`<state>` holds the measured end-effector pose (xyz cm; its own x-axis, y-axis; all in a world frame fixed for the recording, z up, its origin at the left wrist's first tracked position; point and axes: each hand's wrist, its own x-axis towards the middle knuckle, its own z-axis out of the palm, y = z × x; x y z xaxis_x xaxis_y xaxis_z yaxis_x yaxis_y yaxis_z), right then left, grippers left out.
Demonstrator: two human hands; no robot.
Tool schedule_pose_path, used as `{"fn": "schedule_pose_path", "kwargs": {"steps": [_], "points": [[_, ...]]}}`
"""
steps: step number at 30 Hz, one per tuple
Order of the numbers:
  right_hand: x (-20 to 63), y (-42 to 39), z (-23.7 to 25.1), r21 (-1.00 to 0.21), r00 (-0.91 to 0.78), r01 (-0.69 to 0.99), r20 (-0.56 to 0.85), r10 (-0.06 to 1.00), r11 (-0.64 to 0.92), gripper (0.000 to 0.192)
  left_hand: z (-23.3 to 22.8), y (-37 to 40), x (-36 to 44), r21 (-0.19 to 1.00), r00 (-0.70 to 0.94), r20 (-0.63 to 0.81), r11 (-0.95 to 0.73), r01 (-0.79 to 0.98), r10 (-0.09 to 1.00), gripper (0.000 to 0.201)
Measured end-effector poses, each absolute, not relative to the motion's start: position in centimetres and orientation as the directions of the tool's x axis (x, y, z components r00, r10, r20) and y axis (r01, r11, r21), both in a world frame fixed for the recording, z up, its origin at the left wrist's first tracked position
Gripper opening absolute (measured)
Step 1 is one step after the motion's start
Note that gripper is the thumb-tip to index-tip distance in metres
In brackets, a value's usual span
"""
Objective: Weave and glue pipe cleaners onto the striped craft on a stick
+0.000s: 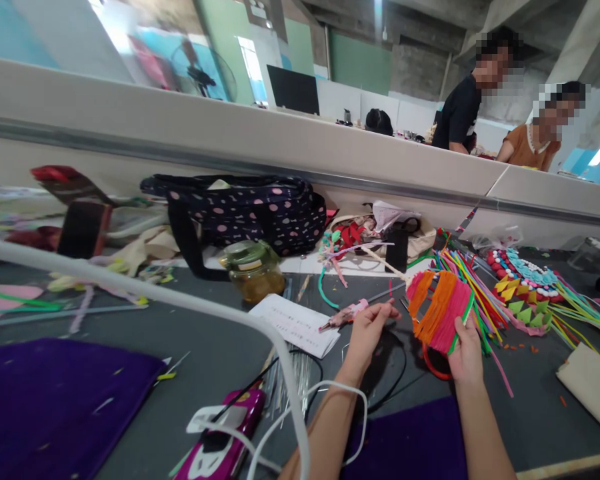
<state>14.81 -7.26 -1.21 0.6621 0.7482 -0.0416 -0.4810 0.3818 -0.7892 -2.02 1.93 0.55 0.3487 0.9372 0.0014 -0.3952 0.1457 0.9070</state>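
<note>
My right hand (pixel 464 357) grips the lower edge of a woven fan-shaped piece of pink and orange pipe cleaners (pixel 439 308), held up above the grey table (pixel 190 333). My left hand (pixel 373 328) is just left of the piece, fingers pinched at its edge; what it pinches is too small to tell. A pink glue gun (pixel 344 315) lies right behind the left hand. A red ring (pixel 433 367) sits under the woven piece.
A dotted dark bag (pixel 250 210), a glass jar (pixel 253 270), a white paper sheet (pixel 297 323), loose pipe cleaners (pixel 473 280), a colourful craft piece (pixel 525 293), purple cloth (pixel 55 400), a pink phone (pixel 225 433) with white cables. Two people stand behind the partition (pixel 280 143).
</note>
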Motion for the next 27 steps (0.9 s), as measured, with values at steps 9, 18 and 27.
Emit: {"fn": "schedule_pose_path", "kwargs": {"steps": [9,18,27], "points": [[15.0,-6.9,-2.1,-0.755,0.559,-0.596,-0.146,0.816,0.273,0.034,0.2,0.8,-0.4,0.906,0.443,0.122,0.082,-0.415,0.888,0.031],[15.3,-6.7,1.5,-0.76,0.227,-0.65,-0.214,0.95,-0.016,0.037,3.5,2.0,-2.7,0.785,0.473,-0.108,0.367,-0.499,0.874,0.033],[21.5,-3.3,9.0,-0.893,-0.008,-0.431,-0.141,0.99,-0.13,0.048,6.4,0.0,-5.8,0.832,0.852,-0.245,0.552,-0.06,0.462,0.052]]}}
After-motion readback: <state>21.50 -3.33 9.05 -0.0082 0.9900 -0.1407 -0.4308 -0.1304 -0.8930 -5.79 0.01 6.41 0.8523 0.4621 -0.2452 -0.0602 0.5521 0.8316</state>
